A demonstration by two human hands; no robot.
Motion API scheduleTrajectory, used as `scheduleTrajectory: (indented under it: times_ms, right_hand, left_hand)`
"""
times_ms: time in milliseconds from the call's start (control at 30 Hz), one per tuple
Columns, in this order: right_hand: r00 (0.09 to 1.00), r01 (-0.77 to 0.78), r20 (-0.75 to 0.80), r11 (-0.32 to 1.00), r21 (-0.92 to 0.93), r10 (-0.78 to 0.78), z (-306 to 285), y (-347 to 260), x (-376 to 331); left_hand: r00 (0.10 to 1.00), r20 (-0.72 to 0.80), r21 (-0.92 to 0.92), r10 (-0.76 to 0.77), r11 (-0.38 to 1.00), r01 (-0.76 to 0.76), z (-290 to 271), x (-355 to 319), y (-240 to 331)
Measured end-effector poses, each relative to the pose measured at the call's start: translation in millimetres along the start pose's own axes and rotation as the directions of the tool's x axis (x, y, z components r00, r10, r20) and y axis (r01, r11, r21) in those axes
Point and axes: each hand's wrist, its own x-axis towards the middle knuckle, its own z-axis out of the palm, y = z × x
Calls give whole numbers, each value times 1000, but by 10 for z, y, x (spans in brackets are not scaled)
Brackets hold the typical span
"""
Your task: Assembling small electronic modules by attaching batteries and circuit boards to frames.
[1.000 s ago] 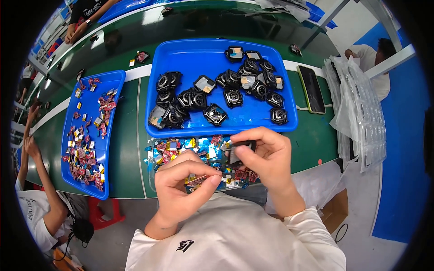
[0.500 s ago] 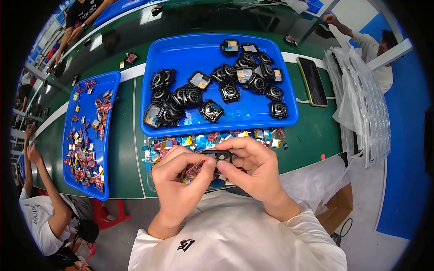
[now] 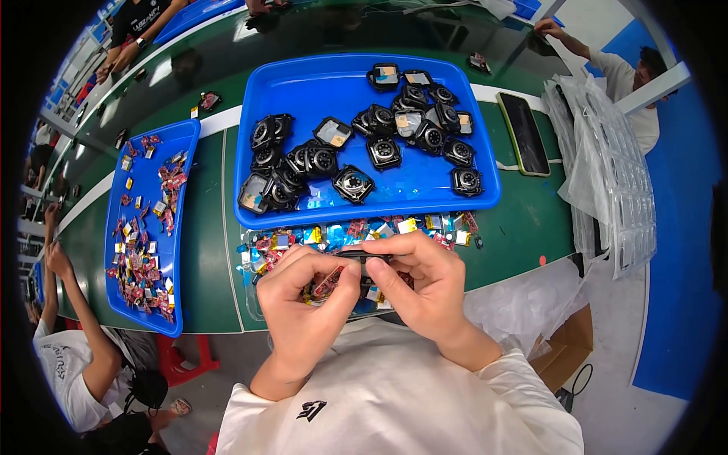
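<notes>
Both hands are bunched together low over the near edge of the green bench, working one small dark casing (image 3: 362,262) between them. Her or his left hand (image 3: 303,299) has the thumb and forefinger closed on a little red-and-gold part (image 3: 327,282) at the casing's left end, while the right hand (image 3: 421,284) curls round the other end, its fingers hooked over the top and its thumb pressed up from beneath. So neither hand is spread; each is pinching.

Directly under the knuckles lies a clear tray of small coloured parts (image 3: 299,236) in blue, red and yellow wrap. Just beyond the fingertips sits the big blue tray (image 3: 318,83), heaped with black round-faced housings (image 3: 353,183) (some face up, some tipped on their sides). Well off to the left hand's side is a second, narrower blue tray (image 3: 155,318) scattered with more of the red bits, and out past the right hand a dark phone (image 3: 523,133) lies flat beside a stack of clear plastic bags (image 3: 614,189).

By my reckoning this is the fitting step: the small part is being seated into the casing. How far it has gone in I cannot tell, as the fingers cover the joint. What follows would call for a steady squeeze with the casing kept level, then a free hand to reach forward.
</notes>
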Motion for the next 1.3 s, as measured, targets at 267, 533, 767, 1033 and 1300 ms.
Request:
scheduleTrajectory:
  times_ms: [267, 533, 767, 1033, 1300]
  right_hand:
    - [996, 7, -95, 997, 74, 0, -41, 33, 39]
    - [996, -74, 79, 767, 637, 30, -59, 61, 59]
    - [999, 9, -52, 953, 301, 7, -65, 99, 29]
    - [996, -33, -63, 943, 330, 57, -39, 40, 45]
    - [984, 170, -66, 983, 72, -165, -54, 61, 53]
  left_hand:
    - [994, -62, -245, 85, 965, -97, -60, -72, -66]
    - [956, 285, -349, 69, 936, 36, -102, -42, -71]
    - [992, 65, -404, 109, 912, -73, -111, -16, -67]
    - [938, 82, 11, 338, 940, -340, -141, 21, -38]
    - [979, 204, -299, 27, 954, 36, -126, -73, -51]
